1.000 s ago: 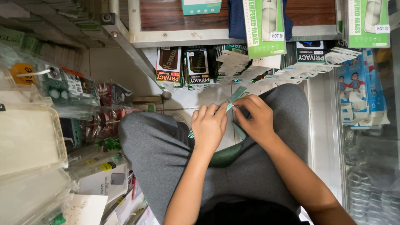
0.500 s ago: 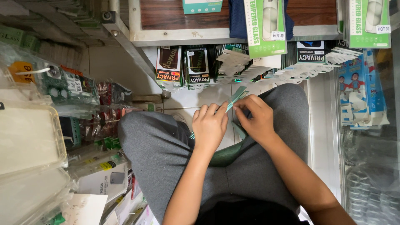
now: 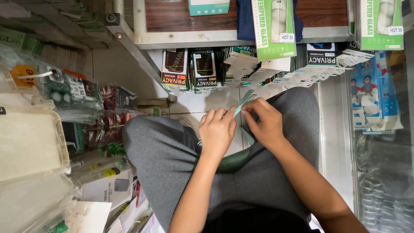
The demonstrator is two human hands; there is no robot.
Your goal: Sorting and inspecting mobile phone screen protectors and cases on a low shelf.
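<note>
I sit with my knees apart in grey trousers (image 3: 164, 159). Between them my left hand (image 3: 217, 130) and my right hand (image 3: 265, 123) both grip a thin, flat green-and-white package (image 3: 244, 102), seen edge-on and tilted up to the right. Its upper end sticks out above my fingertips; a lower tip shows under my left wrist. The fingers of both hands pinch it close together near its middle. A second green edge (image 3: 248, 136) shows under my right palm.
Rows of boxed screen protectors (image 3: 202, 69) stand on the tiled floor in front of my knees. Green hanging packs (image 3: 274, 28) dangle from a wooden shelf (image 3: 185, 17) above. Clear phone cases in bags (image 3: 30, 142) crowd the left; a glass cabinet (image 3: 379, 172) stands on the right.
Both hands stay on the package; my fingers have shifted only slightly along it.
</note>
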